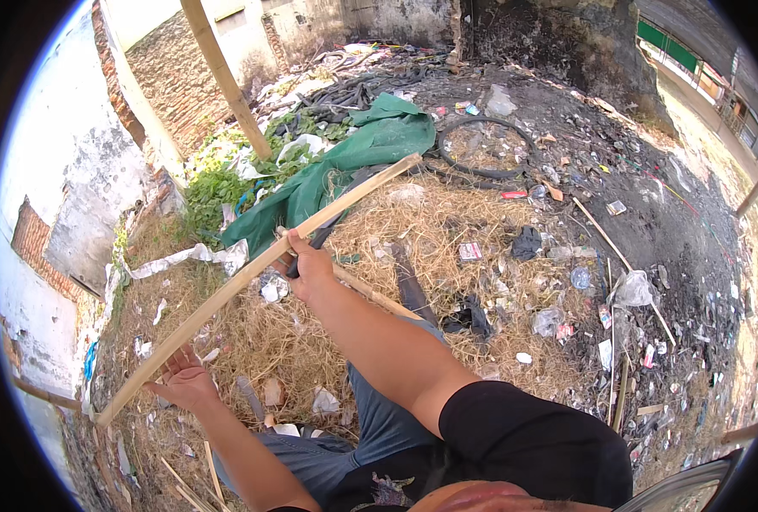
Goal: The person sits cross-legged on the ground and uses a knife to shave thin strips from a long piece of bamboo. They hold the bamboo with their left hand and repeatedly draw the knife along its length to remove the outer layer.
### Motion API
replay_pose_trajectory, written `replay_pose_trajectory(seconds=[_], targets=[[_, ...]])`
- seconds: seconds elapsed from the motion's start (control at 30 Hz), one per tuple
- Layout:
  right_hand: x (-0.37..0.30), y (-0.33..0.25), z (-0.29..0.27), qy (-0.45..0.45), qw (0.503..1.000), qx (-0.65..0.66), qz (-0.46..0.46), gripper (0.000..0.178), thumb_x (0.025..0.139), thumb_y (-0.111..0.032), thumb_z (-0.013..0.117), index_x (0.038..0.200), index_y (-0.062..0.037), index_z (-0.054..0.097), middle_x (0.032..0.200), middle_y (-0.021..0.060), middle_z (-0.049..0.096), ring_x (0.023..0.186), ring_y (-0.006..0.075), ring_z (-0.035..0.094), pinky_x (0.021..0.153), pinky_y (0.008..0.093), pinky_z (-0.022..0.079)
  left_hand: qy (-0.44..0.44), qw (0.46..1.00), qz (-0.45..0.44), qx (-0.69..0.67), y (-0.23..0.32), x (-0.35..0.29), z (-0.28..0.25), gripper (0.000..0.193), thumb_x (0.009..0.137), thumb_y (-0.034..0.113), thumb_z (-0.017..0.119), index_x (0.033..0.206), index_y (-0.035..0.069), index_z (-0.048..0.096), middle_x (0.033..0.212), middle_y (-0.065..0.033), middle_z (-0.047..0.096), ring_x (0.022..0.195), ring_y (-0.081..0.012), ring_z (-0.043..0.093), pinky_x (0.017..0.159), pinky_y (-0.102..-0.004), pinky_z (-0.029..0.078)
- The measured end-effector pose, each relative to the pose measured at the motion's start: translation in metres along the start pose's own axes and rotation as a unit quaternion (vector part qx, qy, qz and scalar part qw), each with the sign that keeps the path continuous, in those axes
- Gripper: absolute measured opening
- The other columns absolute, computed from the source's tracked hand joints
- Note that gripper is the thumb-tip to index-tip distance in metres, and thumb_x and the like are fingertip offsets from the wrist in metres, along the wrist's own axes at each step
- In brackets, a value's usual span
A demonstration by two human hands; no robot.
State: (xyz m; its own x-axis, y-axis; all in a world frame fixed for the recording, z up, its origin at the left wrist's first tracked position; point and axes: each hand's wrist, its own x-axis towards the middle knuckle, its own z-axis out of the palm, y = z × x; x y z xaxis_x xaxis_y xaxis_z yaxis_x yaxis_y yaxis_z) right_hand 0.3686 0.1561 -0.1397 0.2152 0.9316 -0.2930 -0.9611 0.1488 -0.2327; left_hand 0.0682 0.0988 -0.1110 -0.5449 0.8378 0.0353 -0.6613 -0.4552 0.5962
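Observation:
A long, pale wooden strip [251, 271] runs slantwise from the lower left to the upper middle. My left hand [188, 386], palm up, is closed loosely round its lower part, with the fingers partly hidden behind the wood. Farther up, my right hand [309, 266] is closed on a dark, narrow tool [321, 235] that looks like a knife and lies along the strip. The thumb side of this hand touches the strip. My fingers hide most of the tool. Behind my right wrist passes a thinner wooden stick [370, 291].
Dry straw [434, 226] and scattered litter cover the ground. A green tarp [370, 141] lies ahead, beside an upright wooden post [225, 77]. A black tyre-like ring [486, 175] rests beyond the straw. A thin stick [622, 256] lies at right. Worn walls [80, 196] stand left.

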Motion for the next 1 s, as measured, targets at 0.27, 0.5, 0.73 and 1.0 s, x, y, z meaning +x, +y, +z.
replay_pose_trajectory(seconds=[0.27, 0.5, 0.73, 1.0], targets=[[0.015, 0.024, -0.011, 0.062, 0.997, -0.043, 0.024, 0.035, 0.101, -0.03, 0.071, 0.121, -0.005, 0.058, 0.104, 0.0089, 0.068, 0.089, 0.0234, 0.071, 0.075, 0.0424, 0.065, -0.057, 0.978, 0.199, -0.017, 0.076, -0.036, 0.091, 0.073, 0.104, 0.067, 0.044, 0.129, -0.002, 0.051, 0.096, -0.0098, 0.058, 0.088, -0.0231, 0.06, 0.079, -0.0344, 0.05], [0.013, 0.032, -0.033, 0.267, 0.938, -0.212, 0.071, 0.06, 0.099, -0.054, 0.066, 0.129, -0.0024, 0.057, 0.126, 0.0142, 0.061, 0.1, 0.0277, 0.064, 0.076, 0.0466, 0.061, 0.026, 0.961, 0.273, 0.044, 0.116, -0.036, 0.141, 0.059, 0.109, 0.057, 0.043, 0.115, 0.0, 0.054, 0.073, -0.0003, 0.03, 0.061, -0.0143, 0.03, 0.053, -0.0282, 0.029], [0.012, 0.028, -0.043, 0.265, 0.913, -0.306, 0.041, 0.076, 0.098, -0.063, 0.063, 0.139, 0.0002, 0.054, 0.129, 0.0176, 0.061, 0.114, 0.0345, 0.061, 0.085, 0.0544, 0.054, 0.133, 0.909, 0.314, 0.24, 0.112, -0.003, 0.123, 0.058, 0.11, 0.054, 0.029, 0.101, 0.004, 0.057, 0.071, -0.0026, 0.039, 0.06, -0.0149, 0.035, 0.056, -0.0311, 0.036], [0.014, 0.052, -0.038, 0.22, 0.904, -0.365, 0.016, 0.075, 0.096, -0.065, 0.064, 0.128, 0.0033, 0.059, 0.117, 0.0169, 0.065, 0.103, 0.0301, 0.063, 0.085, 0.0496, 0.051, 0.233, 0.866, 0.315, 0.31, 0.154, 0.065, 0.036, 0.051, 0.103, 0.054, 0.054, 0.086, 0.007, 0.048, 0.063, -0.0052, 0.044, 0.061, -0.0198, 0.05, 0.058, -0.0383, 0.042]])
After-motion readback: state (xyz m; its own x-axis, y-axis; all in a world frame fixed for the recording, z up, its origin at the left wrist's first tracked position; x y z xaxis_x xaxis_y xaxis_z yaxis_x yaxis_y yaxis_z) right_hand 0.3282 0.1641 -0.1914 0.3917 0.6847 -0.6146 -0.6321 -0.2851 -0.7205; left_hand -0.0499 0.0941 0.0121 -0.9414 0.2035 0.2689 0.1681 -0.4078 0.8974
